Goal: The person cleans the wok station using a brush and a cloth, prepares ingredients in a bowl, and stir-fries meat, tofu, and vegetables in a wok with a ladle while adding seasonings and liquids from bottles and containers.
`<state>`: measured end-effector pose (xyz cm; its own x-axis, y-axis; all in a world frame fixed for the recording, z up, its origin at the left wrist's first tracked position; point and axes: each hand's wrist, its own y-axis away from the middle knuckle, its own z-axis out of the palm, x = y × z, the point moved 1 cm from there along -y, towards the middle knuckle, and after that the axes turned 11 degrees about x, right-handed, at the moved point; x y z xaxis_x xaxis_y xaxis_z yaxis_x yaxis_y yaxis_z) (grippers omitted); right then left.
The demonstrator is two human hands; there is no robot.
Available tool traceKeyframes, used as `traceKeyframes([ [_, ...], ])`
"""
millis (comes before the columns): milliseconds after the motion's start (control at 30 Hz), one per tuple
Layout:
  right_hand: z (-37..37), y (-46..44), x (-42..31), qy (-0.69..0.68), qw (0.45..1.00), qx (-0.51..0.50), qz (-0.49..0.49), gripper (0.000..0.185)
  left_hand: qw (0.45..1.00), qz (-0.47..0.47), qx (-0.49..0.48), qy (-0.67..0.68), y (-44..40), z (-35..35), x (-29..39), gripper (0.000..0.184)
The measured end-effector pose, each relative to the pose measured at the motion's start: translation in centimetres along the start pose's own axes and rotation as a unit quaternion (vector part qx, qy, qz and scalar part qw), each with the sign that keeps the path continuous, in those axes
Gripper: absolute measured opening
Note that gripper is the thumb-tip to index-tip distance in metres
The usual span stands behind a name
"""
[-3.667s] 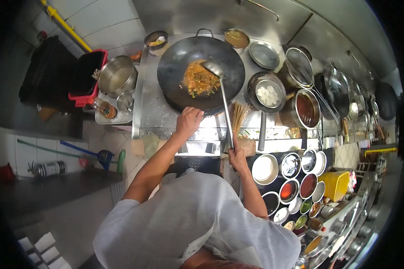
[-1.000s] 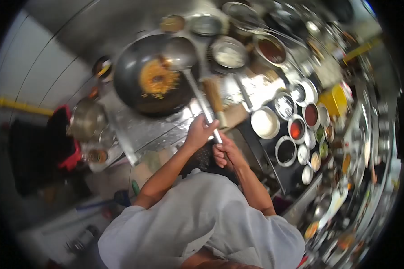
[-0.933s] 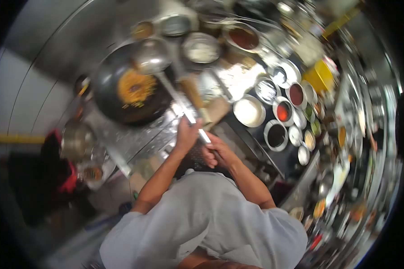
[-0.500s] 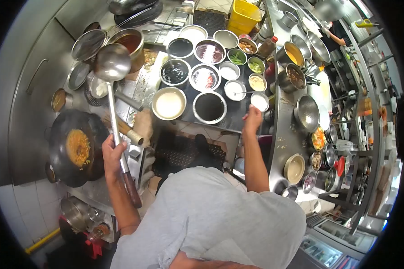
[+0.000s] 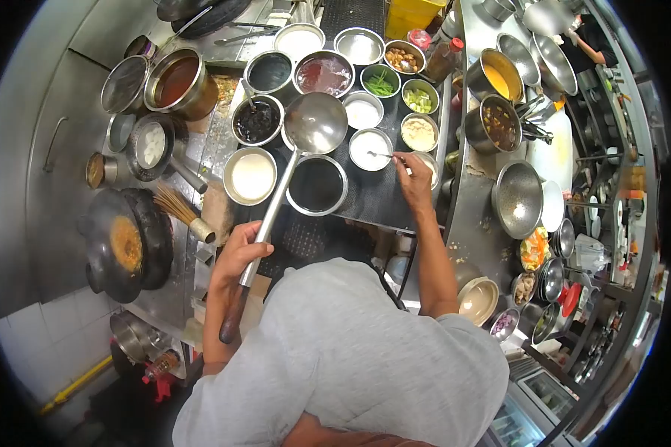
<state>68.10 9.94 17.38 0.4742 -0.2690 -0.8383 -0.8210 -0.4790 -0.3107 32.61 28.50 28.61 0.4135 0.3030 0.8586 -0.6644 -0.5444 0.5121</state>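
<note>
My left hand point(image 5: 238, 255) is wrapped round the metal handle of a long ladle point(image 5: 317, 125). The ladle's bowl hangs over the pots of sauce, above a round pot of dark liquid point(image 5: 317, 186). At the counter's right side, my right hand point(image 5: 416, 182) pinches the handle end of a small spoon point(image 5: 381, 155). The spoon's other end sits in a steel bowl of white powder or grains point(image 5: 368, 143). Under my right hand, another bowl of white stuff point(image 5: 429, 162) is partly hidden.
A wok point(image 5: 127, 244) with orange-brown food is at left, beside a bamboo brush point(image 5: 185, 212). Pots of red-brown liquid point(image 5: 177, 82), dark sauce point(image 5: 256, 123) and cut greens point(image 5: 380, 80) crowd the counter. A steel bowl point(image 5: 518, 200) stands at right; a co-worker's arm point(image 5: 587, 49) shows beyond.
The ladle has swung right, from over the stove to above the sauce pots. My right hand has moved from the rightmost white bowl to the spoon in the neighbouring bowl.
</note>
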Motion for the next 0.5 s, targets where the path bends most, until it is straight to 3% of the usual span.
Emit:
traceKeyframes([
  [100, 0.1, 1.5, 0.6, 0.000, 0.999, 0.040, -0.021, 0.017, 0.999, -0.025, 0.006, -0.031, -0.2, 1.2, 1.4, 0.015],
  [200, 0.8, 3.0, 2.0, -0.037, 0.993, 0.097, 0.057, 0.017, 0.999, -0.023, -0.010, -0.042, -0.8, 1.2, 0.6, 0.016],
  [267, 1.3, 3.7, 3.1, -0.111, 0.967, 0.144, 0.177, 0.018, 0.998, -0.027, -0.005, -0.055, -0.8, 1.3, 0.6, 0.015],
  [500, 1.6, 3.6, 4.5, -0.158, 0.936, 0.200, 0.244, 0.022, 0.997, -0.030, 0.007, -0.074, -0.5, 1.5, -0.2, 0.014],
])
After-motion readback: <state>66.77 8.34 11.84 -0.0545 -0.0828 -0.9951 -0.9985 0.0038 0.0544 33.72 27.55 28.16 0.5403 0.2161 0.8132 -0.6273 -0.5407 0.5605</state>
